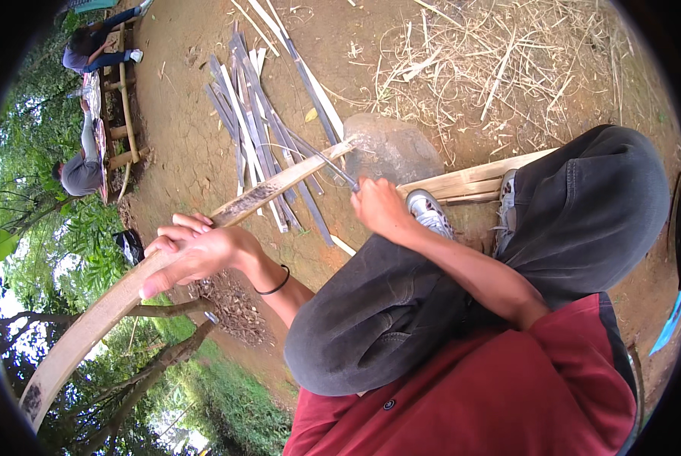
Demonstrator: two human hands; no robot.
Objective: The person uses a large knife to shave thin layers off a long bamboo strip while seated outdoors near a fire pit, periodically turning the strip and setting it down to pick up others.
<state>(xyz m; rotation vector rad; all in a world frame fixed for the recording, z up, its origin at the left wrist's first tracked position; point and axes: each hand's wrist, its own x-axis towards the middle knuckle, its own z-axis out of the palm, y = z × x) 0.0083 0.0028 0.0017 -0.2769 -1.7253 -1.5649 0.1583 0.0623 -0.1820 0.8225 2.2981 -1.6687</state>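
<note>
A long, pale bamboo strip [279, 184] with dark blotches slants across the view, from the lower left up to a grey stone [401, 150]. My left hand [203, 257] is closed round it at about its middle, thumb along the near side. In my right fist [380, 207] is the handle of a knife [333, 164]. Its thin blade points up and left, crossing the strip close to the end by the stone. Whether the edge bites into the strip cannot be made out.
Several dark and pale strips [253, 125] lie in a loose pile beyond the strip. Thin shavings [485, 68] cover the ground at the upper right. Split pieces [473, 181] lie by my shoes. Two people sit along a bamboo rail [126, 99] at the far left.
</note>
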